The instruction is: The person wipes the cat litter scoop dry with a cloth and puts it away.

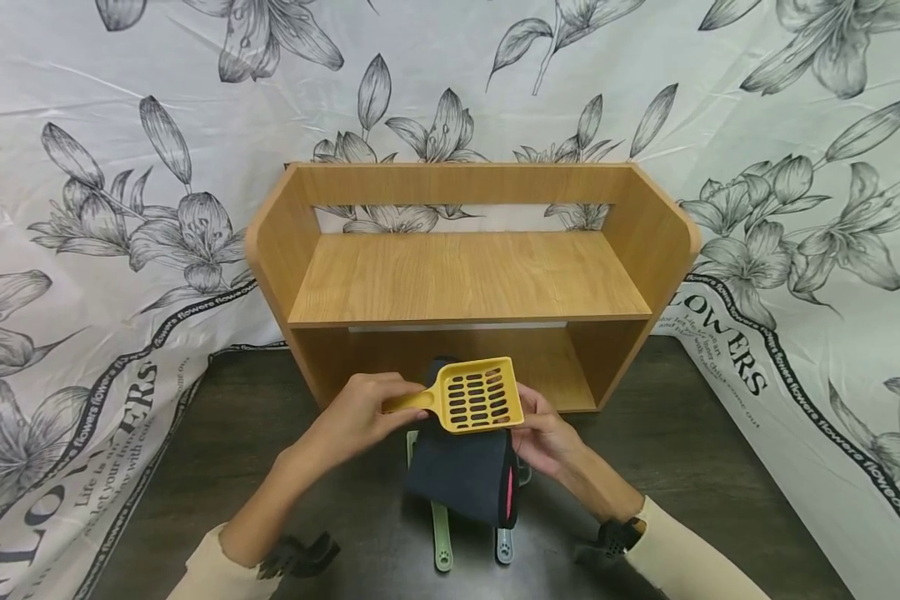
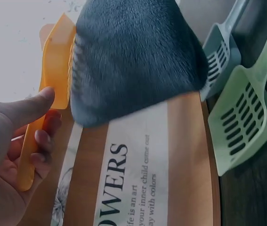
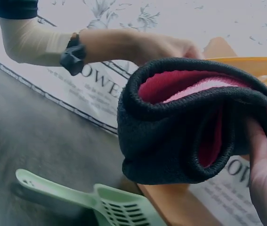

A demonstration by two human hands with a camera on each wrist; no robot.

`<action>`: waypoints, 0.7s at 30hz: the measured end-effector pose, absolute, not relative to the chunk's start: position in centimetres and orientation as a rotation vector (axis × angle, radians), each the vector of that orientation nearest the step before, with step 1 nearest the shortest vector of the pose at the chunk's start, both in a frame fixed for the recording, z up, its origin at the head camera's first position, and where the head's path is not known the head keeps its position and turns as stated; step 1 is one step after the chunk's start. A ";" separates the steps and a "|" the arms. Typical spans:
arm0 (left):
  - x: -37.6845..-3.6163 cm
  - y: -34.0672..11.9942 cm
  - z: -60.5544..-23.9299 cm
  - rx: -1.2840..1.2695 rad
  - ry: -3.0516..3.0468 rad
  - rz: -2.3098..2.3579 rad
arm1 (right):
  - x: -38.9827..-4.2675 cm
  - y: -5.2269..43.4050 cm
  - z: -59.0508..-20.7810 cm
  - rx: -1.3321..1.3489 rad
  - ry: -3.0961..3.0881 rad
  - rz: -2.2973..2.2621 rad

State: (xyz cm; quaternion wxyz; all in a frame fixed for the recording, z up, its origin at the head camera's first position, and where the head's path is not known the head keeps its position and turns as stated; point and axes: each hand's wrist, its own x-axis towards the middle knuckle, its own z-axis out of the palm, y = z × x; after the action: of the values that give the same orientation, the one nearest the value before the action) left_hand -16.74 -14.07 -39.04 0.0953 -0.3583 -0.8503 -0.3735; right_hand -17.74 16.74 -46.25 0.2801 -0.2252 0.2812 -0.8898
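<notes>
My left hand (image 1: 371,407) grips the handle of a yellow slotted litter scoop (image 1: 477,397), its slotted head turned toward the right hand. Below and behind the scoop is a folded dark navy cloth (image 1: 457,475), with a pink inner side (image 3: 171,87) showing at its open folds. My right hand (image 1: 546,437) holds the cloth at its right side, thumb and fingers on either side of the layers. In the left wrist view the scoop's head lies close against the cloth; whether they touch I cannot tell.
On the dark table lie a green slotted scoop (image 2: 241,125) and a grey-blue slotted scoop (image 2: 222,52), partly covered by the cloth in the head view. A two-tier wooden shelf (image 1: 468,279) stands behind the hands. Flower-printed fabric (image 1: 120,333) hangs behind and at the sides.
</notes>
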 end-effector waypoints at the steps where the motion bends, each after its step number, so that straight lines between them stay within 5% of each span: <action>1: -16.7 -14.3 -39.1 -1.058 -2.516 -1.105 | -17.8 17.2 -46.0 -0.599 0.785 -2.380; 11: -16.4 -15.9 -39.3 -1.021 -2.528 -1.117 | -18.7 21.0 -45.1 -0.624 0.848 -2.416; 21: -16.6 -14.4 -38.4 -1.029 -2.527 -1.173 | -18.8 15.8 -47.1 -0.571 0.676 -2.448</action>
State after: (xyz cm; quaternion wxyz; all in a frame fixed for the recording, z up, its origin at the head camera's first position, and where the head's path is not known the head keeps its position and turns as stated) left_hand -16.64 -14.37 -38.39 0.0859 -0.3453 -0.8477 -0.3935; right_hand -18.80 15.79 -47.14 0.2661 -0.2114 0.2503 -0.9066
